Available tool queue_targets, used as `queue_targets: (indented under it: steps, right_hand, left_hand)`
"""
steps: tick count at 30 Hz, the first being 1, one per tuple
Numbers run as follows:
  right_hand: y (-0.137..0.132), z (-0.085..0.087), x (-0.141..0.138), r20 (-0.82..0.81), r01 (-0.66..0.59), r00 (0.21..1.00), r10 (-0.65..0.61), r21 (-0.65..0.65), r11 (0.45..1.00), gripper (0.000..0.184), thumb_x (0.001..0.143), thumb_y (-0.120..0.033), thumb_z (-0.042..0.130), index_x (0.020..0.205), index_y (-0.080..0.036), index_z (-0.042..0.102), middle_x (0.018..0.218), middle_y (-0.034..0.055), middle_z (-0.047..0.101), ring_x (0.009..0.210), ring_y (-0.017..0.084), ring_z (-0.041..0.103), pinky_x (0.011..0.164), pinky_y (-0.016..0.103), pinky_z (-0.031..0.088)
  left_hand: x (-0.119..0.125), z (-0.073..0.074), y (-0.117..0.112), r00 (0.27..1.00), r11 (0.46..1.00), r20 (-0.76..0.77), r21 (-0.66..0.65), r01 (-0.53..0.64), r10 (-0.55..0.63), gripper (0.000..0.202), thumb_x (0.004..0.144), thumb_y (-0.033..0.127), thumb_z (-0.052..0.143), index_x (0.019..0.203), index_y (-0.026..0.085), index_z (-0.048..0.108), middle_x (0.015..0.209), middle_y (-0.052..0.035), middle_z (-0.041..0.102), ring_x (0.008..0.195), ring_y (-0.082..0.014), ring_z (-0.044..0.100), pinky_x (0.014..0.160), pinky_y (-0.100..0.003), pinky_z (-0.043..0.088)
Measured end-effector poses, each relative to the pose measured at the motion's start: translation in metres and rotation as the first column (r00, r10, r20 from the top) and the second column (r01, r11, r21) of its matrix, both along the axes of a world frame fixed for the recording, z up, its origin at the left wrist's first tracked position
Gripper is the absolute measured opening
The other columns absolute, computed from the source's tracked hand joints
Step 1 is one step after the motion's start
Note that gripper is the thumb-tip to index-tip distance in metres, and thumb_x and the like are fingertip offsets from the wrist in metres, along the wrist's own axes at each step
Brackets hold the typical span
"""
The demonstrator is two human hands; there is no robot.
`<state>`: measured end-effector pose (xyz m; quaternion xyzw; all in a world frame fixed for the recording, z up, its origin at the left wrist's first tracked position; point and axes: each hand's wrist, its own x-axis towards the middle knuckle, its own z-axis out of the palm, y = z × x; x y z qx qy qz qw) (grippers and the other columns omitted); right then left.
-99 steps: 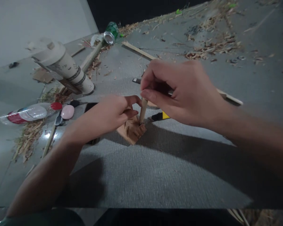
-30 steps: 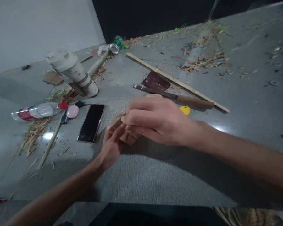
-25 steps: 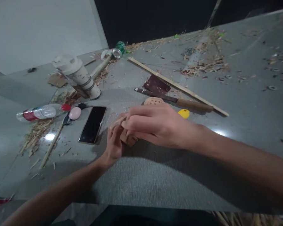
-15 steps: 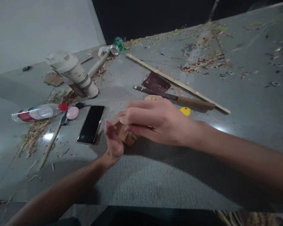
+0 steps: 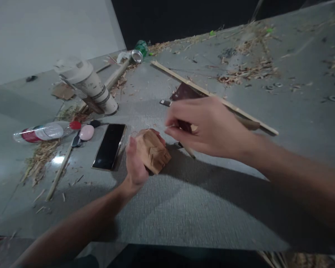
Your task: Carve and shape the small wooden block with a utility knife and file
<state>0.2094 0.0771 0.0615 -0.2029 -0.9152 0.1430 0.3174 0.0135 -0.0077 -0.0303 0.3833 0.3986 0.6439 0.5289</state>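
While my left hand (image 5: 135,163) grips the wood block (image 5: 153,150) on the counter (image 5: 184,208) beside a phone (image 5: 109,146), my right hand (image 5: 209,126) pinches a stick (image 5: 189,152) just beside it.

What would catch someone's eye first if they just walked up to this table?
The two hands at the centre: the left hand grips a carved wooden block, and the right hand holds a thin tool beside it. Left of them lie a dark phone and a toppled paper cup.
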Motion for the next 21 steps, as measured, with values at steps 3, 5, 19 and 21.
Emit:
queue_targets:
  steps: [3, 5, 19, 21]
  right_hand:
    - [0.006, -0.024, -0.006, 0.122, 0.098, 0.989, -0.083, -0.122, 0.988, 0.017, 0.102, -0.017, 0.061, 0.087, -0.018, 0.069, 0.082, 0.0028, 0.071, 0.075, 0.016, 0.061, 0.069, 0.033, 0.038]
    - [0.010, -0.038, -0.009, 0.166, 0.172, 0.976, -0.141, -0.185, 0.968, 0.018, 0.100, -0.016, 0.063, 0.084, -0.017, 0.069, 0.081, 0.0037, 0.072, 0.075, 0.016, 0.061, 0.070, 0.033, 0.037]
    - [0.002, -0.048, -0.008, 0.117, -0.195, 0.971, 0.209, -0.124, 0.973, 0.011, 0.103, -0.025, 0.063, 0.099, -0.019, 0.072, 0.091, 0.0031, 0.068, 0.079, 0.017, 0.058, 0.071, 0.031, 0.036]
    - [-0.002, -0.048, -0.009, 0.154, -0.177, 0.970, 0.187, -0.077, 0.981, 0.020, 0.107, -0.036, 0.065, 0.104, -0.018, 0.073, 0.093, 0.0043, 0.069, 0.079, 0.017, 0.058, 0.068, 0.032, 0.034]
  left_hand:
    - [0.002, 0.006, -0.001, 0.999, 0.998, -0.008, -0.040, -0.053, 0.053, 0.071, 0.105, 0.082, 0.035, 0.102, 0.021, 0.073, 0.086, -0.0082, 0.071, 0.076, -0.0252, 0.067, 0.070, -0.039, 0.056]
    - [0.003, 0.011, -0.001, 0.996, 0.996, -0.011, -0.024, -0.089, 0.089, 0.066, 0.103, 0.079, 0.040, 0.098, 0.021, 0.071, 0.086, -0.0077, 0.069, 0.075, -0.0239, 0.066, 0.069, -0.039, 0.056]
    - [0.005, 0.014, -0.012, 0.944, 0.926, -0.122, 0.269, -0.265, 0.306, 0.054, 0.101, 0.078, 0.046, 0.103, 0.028, 0.068, 0.097, -0.0074, 0.063, 0.086, -0.0273, 0.060, 0.080, -0.043, 0.055]
    - [0.004, 0.014, -0.012, 0.944, 0.922, -0.112, 0.277, -0.271, 0.311, 0.053, 0.101, 0.076, 0.047, 0.103, 0.029, 0.069, 0.098, -0.0080, 0.063, 0.087, -0.0278, 0.060, 0.080, -0.044, 0.055]
